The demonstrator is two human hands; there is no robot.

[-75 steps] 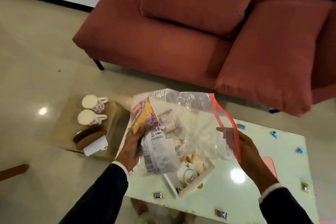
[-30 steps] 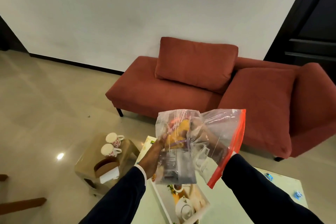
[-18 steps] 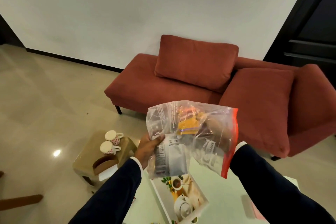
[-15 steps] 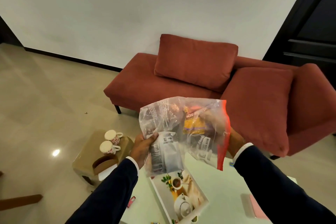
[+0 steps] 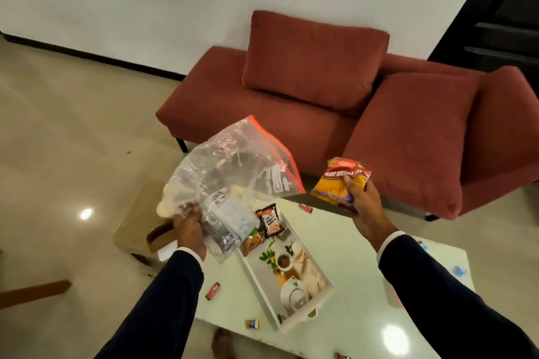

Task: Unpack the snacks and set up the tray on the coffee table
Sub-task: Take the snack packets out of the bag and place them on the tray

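Note:
My left hand (image 5: 189, 226) grips a clear zip bag (image 5: 230, 172) with a red seal, held up over the left end of the pale coffee table (image 5: 355, 265); a silver packet still shows inside it. My right hand (image 5: 364, 198) holds a red and yellow snack packet (image 5: 338, 181) out of the bag, above the table's far edge. A white tray (image 5: 323, 274) with a teapot print lies on the table below. Two small snack packets (image 5: 269, 220) rest at the tray's far end.
Small wrapped candies (image 5: 212, 291) lie scattered on the table. A low side table (image 5: 137, 221) stands to the left, partly hidden by the bag. A red sofa (image 5: 262, 114) with cushions is behind, a dark doorway (image 5: 507, 9) at the right.
My right hand has come out of the bag with the red and yellow packet and moved right. The bag has swung left in my left hand. Small packets now lie on the tray.

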